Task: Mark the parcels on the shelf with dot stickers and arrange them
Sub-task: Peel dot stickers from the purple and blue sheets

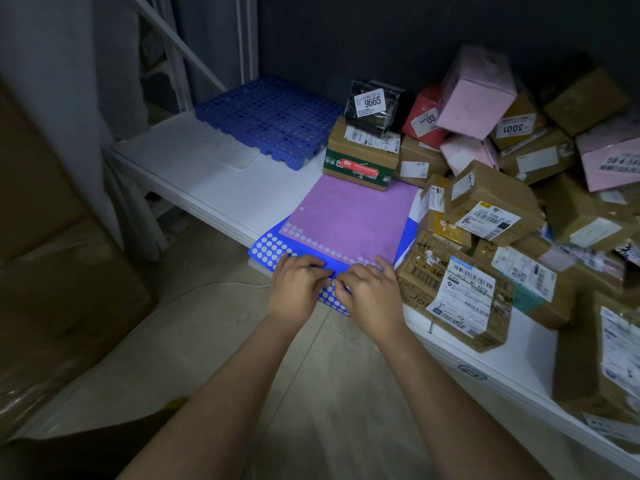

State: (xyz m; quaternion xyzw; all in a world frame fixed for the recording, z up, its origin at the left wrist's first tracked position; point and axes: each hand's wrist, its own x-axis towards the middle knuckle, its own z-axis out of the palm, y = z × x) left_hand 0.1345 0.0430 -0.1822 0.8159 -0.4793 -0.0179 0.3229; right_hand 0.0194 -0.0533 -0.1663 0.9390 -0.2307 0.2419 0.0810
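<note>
A purple dot-sticker sheet (349,216) lies on a blue dot-sticker sheet (268,247) at the front edge of the white shelf (221,188). My left hand (294,289) and my right hand (370,292) meet over the near edge of the blue sheet, fingertips pinching at it; the exact spot is hidden by my fingers. A heap of parcels fills the shelf to the right: a brown box with a long white label (457,292), a labelled brown box (491,206), pink boxes (474,95). A black parcel marked 9665 (374,105) sits on a brown box (360,157).
A blue perforated plastic pallet (270,119) lies at the back left of the shelf beside a white metal upright (180,64). Large wrapped cartons (52,271) stand on the floor at left. A white cable (207,289) runs across the floor.
</note>
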